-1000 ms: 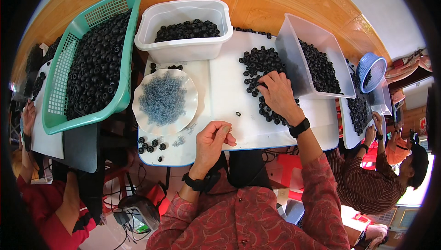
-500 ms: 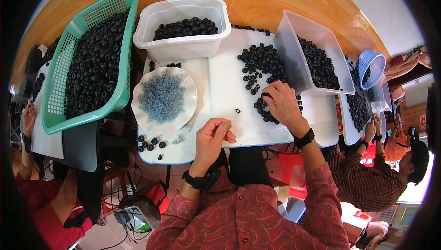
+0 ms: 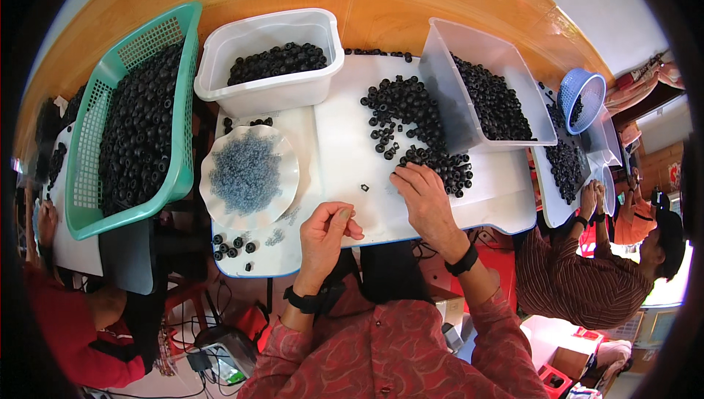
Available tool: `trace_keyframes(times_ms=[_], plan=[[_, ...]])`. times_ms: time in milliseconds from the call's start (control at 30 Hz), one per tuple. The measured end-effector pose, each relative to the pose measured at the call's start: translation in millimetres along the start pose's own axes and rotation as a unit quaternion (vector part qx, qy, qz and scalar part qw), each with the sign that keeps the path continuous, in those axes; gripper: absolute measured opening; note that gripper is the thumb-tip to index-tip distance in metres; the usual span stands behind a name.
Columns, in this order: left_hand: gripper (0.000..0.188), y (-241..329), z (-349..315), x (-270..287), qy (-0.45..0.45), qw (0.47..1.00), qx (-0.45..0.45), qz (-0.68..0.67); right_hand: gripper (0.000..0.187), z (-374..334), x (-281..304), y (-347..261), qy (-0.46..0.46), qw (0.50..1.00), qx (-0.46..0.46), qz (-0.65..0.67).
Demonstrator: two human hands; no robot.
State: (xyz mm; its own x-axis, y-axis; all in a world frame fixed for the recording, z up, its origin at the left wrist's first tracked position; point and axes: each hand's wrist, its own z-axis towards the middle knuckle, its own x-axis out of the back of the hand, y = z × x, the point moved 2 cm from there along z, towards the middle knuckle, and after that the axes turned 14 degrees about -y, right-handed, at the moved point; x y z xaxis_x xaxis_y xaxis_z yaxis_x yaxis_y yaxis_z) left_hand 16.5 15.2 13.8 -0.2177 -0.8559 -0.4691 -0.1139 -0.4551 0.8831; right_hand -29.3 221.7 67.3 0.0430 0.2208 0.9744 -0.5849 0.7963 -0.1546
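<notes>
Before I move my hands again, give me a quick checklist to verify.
1. Right hand at the loose black pile: ok.
2. Right hand's grip holding a piece: cannot tell.
3. Left hand holding a piece: cannot tell; curled fingers hide it.
4. Scalloped plate stocked with translucent pieces: ok.
5. Table's front edge free of strays: not ok; a small black piece lies there.

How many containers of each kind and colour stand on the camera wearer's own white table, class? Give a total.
White tub of black parts: 1
Translucent bin of black parts: 1
White plate of small bluish pieces: 1
Total: 3
</notes>
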Motion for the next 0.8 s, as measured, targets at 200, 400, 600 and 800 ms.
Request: trace_keyframes(times_ms=[200,400,600,800], plan=[[0.017,0.9,0.0,-0.6,0.006,1.0,0.006,0.017,0.036,-10.5,-6.0,0.6,0.028,1.0,-0.009,-0.01],[0.017,-0.7,-0.8,0.1,-0.002,1.0,0.002,0.028,0.036,-6.9,-5.5,-7.5,0.044,0.999,-0.011,-0.025],[0.017,-1.7,-0.8,0.8,0.004,1.0,-0.007,0.018,0.035,-15.3,-15.4,2.7,0.053,0.999,-0.004,0.011],[0.017,-1.8,-0.2,0.5,-0.001,1.0,-0.008,0.03,0.029,-28.4,-13.5,17.3,0.074,0.997,0.007,0.03]])
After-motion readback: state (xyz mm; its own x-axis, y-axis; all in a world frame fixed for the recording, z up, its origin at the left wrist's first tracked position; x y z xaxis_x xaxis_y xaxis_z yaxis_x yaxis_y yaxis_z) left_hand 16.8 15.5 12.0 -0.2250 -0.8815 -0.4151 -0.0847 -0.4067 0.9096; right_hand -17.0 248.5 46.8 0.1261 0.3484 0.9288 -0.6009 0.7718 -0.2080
